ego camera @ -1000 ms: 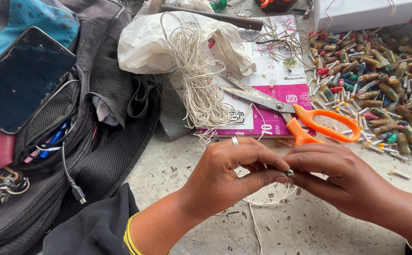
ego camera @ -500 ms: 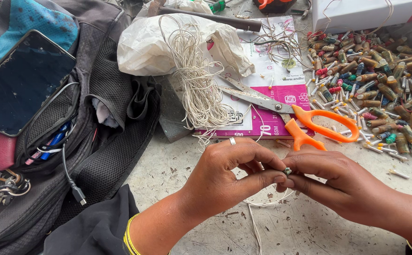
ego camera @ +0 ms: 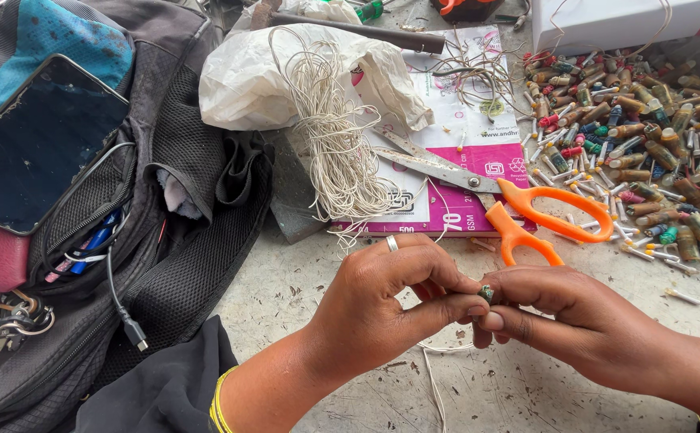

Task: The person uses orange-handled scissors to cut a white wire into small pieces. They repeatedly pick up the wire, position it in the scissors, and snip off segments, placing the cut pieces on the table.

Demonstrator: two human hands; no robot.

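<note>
**Two hands pinch one small green piece**

The left hand [ego camera: 382, 309] and the right hand [ego camera: 574, 321] meet fingertip to fingertip over the grey work surface [ego camera: 302, 281]. Between them sits a small green component [ego camera: 487, 293], pinched by the thumb and forefinger of each hand; only its top shows above the fingers. The left hand wears a ring [ego camera: 392, 243], and a yellow bangle [ego camera: 217, 401] circles that wrist. A thin white wire [ego camera: 434, 385] trails down from under the fingers, toward the person.

Just beyond the right hand lie orange-handled scissors [ego camera: 542, 220], blades open, resting on a pink and white card [ego camera: 462, 200]. Beyond the left hand, a bundle of white wire [ego camera: 334, 136] drapes over a crumpled white bag [ego camera: 246, 80]. Further out past the right hand spreads a heap of small coloured components [ego camera: 646, 144]. Well to the left of the left hand lies a dark backpack [ego camera: 165, 240] with a phone [ego camera: 37, 144] on it, a cable plug [ego camera: 135, 333] and keys [ego camera: 5, 329] hanging off it.
</note>
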